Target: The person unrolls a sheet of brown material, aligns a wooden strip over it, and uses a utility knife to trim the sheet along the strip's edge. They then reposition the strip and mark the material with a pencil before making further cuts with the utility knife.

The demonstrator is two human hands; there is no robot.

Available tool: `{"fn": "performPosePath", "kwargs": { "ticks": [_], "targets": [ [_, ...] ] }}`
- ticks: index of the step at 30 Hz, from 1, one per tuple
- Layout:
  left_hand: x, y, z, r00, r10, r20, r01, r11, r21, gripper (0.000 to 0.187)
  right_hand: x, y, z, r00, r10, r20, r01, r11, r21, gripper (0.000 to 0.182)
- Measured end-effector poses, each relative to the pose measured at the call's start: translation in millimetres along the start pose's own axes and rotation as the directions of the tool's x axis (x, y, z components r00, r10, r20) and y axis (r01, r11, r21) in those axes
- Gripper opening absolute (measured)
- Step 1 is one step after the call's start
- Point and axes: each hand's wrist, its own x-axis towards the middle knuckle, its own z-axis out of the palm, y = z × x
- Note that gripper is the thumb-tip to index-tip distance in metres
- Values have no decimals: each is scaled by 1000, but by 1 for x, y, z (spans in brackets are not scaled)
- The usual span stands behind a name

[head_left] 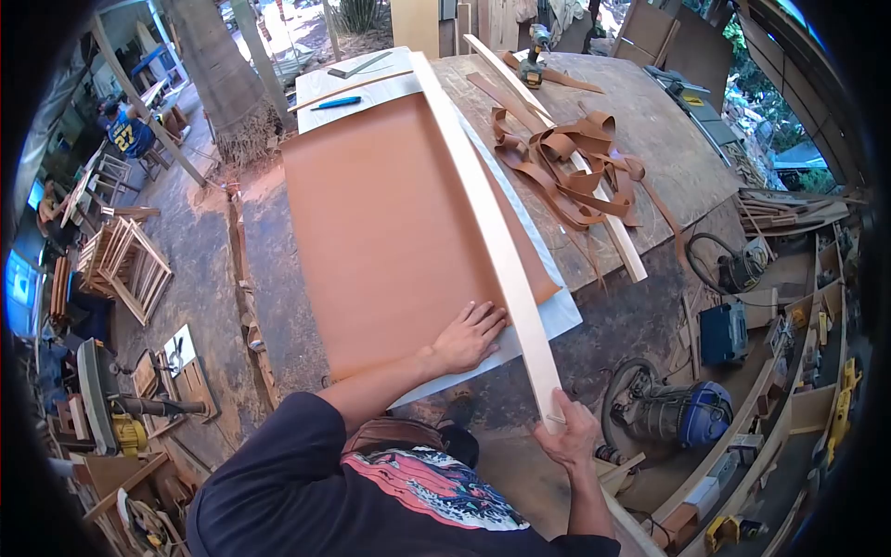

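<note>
A broad plywood workbench (pixel 640 121) carries a white sheet (pixel 557 320) with a brown leather sheet (pixel 390 232) on top. At two o'clock from the leather lies a tangle of brown strips (pixel 566 167); at twelve o'clock, a blue pen (pixel 336 103) and a metal square (pixel 357 67).

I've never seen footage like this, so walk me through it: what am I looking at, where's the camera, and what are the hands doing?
There is no machine here. One camera, worn on a person's head, looks down at their own two bare hands. A big workbench holds a tan leather sheet lying on a pale backing. The left hand presses flat on the sheet's near corner. The right hand grips the near end of a long wooden strip laid along the sheet's edge. Cut leather strips are piled farther back, and power tools lie on the floor.
</note>
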Motion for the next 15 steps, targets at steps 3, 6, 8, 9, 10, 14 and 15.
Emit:
{"fn": "performPosePath", "kwargs": {
  "ticks": [3, 6, 8, 9, 10, 14, 15],
  "targets": [
    [-3, 2, 4, 1000, -28, 8, 28, 1000, 9, 57, -12, 32, 3, 999, -41, 16, 41, 999, -7, 62],
    [-9, 4, 7, 994, -49, -93, 46, 998, -40, 52, -15, 48, 8, 997, -39, 71, 40, 999, -3, 59],
    [-9, 4, 9, 994, -54, -96, 50, 998, -46, 52, -10, 54, 11, 996, -46, 70, 46, 999, -6, 59],
    [-9, 4, 9, 994, -59, -91, 55, 997, -52, 52, -8, 55, 13, 996, -47, 71, 47, 999, -4, 59],
    [-8, 4, 9, 994, -58, -95, 53, 997, -56, 52, -5, 57, 16, 996, -47, 71, 48, 999, -10, 59],
    [-7, 4, 6, 993, -72, -93, 68, 996, -52, 52, 8, 63, 31, 994, -10, 108, 14, 999, -39, 60],
    [-6, 6, 3, 993, -81, -82, 76, 995, -59, 52, 9, 64, 34, 994, -2, 109, 9, 998, -59, 60]
  ]
}}
